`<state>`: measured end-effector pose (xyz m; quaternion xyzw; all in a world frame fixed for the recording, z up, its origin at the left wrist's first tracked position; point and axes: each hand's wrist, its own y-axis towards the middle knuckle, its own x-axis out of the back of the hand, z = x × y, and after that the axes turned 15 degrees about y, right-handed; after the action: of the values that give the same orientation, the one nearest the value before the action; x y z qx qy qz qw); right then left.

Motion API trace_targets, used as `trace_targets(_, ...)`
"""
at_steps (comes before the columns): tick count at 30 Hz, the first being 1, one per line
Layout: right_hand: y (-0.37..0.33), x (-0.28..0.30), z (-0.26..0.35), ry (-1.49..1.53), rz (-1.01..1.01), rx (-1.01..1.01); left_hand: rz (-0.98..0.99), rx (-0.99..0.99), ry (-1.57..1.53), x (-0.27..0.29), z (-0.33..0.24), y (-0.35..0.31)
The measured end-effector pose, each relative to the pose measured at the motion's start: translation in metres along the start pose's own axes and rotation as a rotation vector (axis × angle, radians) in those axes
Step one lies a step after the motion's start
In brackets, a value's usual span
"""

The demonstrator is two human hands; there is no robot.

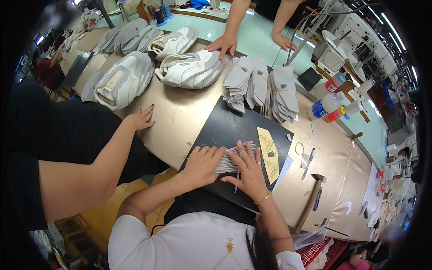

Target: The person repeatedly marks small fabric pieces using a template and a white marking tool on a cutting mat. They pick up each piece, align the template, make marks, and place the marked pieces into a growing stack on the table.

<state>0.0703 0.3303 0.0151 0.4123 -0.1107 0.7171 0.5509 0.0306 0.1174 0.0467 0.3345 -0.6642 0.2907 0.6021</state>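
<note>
One stack of thin, pale grey-white pieces (225,166), edges layered, lies on a black board (216,130); three grey bundles (258,87) at its 1 o'clock, one yellow template (268,145) at 3. Left hand (202,164) on the 9-o'clock end, fingers bent and close together; right hand (249,171) over the 3-o'clock end, fingers spread.

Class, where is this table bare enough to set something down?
Bare: tan tabletop between the sneakers, a co-worker's hand and the black mat; mat between the grey stacks and the left hand; tabletop just right of the hammer. Crowded: the far side, with sneakers and stacks, and around the right hand, beside the pale strips and yellow template.
</note>
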Motion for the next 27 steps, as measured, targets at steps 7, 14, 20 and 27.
trace_targets(7, -0.016, 0.030, -0.011, 0.019, -0.316, -0.151, 0.017, 0.043, 0.004, -0.002, -0.005, -0.002)
trace_targets(14, -0.042, 0.035, -0.036, -0.246, -0.231, -0.347, -0.087, -0.069, 0.012, -0.003, 0.001, 0.005)
trace_targets(20, -0.043, 0.034, -0.058, -0.295, -0.225, -0.381, 0.036, 0.065, -0.100, -0.001, -0.001, 0.006)
trace_targets(27, -0.043, 0.049, -0.071, -0.254, -0.351, -0.510, 0.014, 0.308, -0.649, -0.004, 0.017, -0.005)
